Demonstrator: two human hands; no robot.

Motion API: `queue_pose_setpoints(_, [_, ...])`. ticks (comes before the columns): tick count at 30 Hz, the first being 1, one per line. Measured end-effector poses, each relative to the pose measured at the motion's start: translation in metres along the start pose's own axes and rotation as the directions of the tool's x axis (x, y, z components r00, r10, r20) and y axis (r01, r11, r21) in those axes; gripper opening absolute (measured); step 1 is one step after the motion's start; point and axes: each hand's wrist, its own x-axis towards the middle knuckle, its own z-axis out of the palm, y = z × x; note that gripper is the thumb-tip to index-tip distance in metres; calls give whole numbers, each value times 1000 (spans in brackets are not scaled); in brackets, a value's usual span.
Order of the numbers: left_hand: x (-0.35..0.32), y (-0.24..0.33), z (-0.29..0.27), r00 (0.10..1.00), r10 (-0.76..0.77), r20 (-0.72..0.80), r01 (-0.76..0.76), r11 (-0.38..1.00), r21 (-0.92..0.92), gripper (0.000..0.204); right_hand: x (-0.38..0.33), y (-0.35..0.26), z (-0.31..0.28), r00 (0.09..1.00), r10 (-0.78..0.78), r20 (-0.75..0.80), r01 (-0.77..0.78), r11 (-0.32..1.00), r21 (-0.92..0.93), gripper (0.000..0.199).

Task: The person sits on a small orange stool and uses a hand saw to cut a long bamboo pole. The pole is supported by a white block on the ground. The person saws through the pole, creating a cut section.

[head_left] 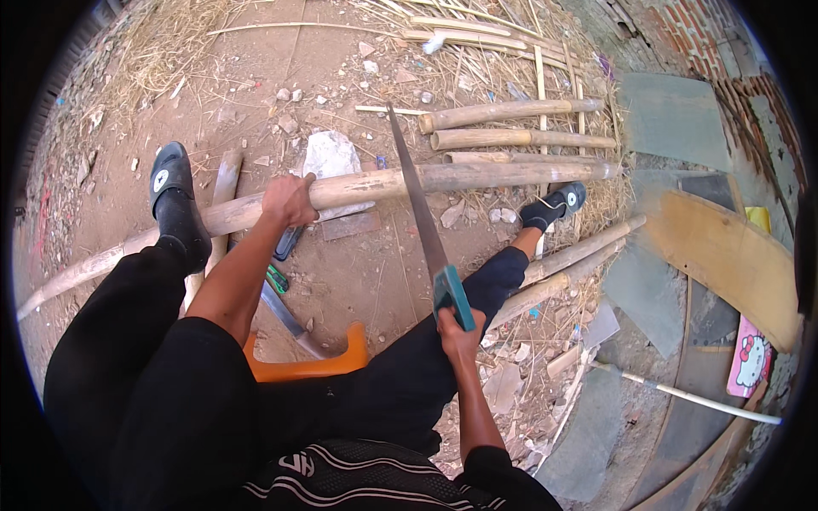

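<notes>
A long bamboo pole (366, 185) lies across the ground in front of me, raised on a pale stone block (331, 155). My left hand (290, 201) wraps over the pole left of that block. My right hand (461, 330) grips the teal handle of a hand saw (423, 213). The saw's long blade points away from me and crosses the pole right of the block, its tip beyond it. Whether the teeth have cut into the bamboo I cannot tell. My left sandalled foot (173, 175) is against the pole's left part.
Shorter bamboo poles (511, 113) lie at the far right, with more poles (567, 264) beside my right foot (554, 206). An orange plastic seat (315, 366), a curved blade (285, 315) and a green-handled tool (277, 278) are close to my legs. Boards (724, 255) lean by the brick wall.
</notes>
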Motion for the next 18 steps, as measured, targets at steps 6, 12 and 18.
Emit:
queue_pose_setpoints(6, [-5, -35, -30, 999, -1, -48, 2, 999, 34, 58, -8, -62, 17, 975, -197, 100, 210, 968, -138, 20])
queue_pose_setpoints(12, [24, -29, -22, 1000, 14, 13, -14, 1000, -8, 58, 64, -48, 69, 987, -149, 62, 150, 989, -9, 22])
queue_pose_setpoints(18, [37, -47, -12, 1000, -8, -20, 8, 1000, 13, 56, 12, -39, 34, 959, -264, 107, 270, 961, -50, 25])
